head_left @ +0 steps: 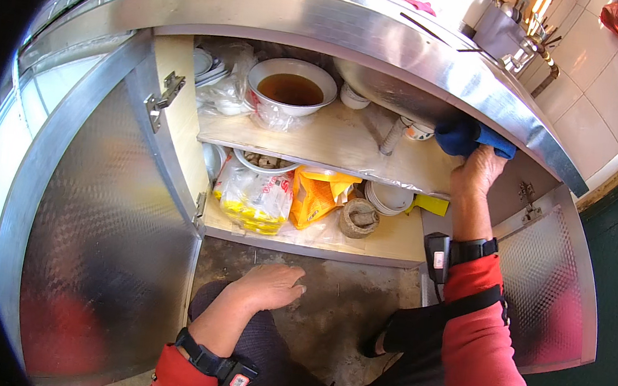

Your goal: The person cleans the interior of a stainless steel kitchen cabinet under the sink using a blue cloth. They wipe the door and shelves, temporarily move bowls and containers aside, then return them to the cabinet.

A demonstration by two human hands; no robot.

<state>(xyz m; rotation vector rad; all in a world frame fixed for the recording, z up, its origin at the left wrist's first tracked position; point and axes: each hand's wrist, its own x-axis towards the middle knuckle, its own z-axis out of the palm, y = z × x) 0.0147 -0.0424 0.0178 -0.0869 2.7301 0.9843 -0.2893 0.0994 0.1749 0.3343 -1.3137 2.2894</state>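
Note:
My right hand (480, 168) reaches up into the right side of the upper shelf (336, 153) and grips a bunched blue cloth (459, 138). Part of the cloth lies in shadow under the metal sink basin (380, 82). Beside it stand a patterned bowl (420, 131) and a ribbed drain hose (391, 138). Over my knee hangs my left hand (272, 286), with nothing in it and its thumb apart from the loosely bent fingers. A large white bowl of brown liquid (290, 88) sits on the upper shelf, left of a small white cup (354, 97).
Both textured cabinet doors, left (112, 240) and right (546, 297), are swung outward. The lower shelf (394, 241) bears a plastic-wrapped pack (258, 196), a yellow-orange bag (314, 196), stacked white dishes (390, 199) and a rough round pot (359, 219). The stainless counter edge (305, 14) overhangs the shelves.

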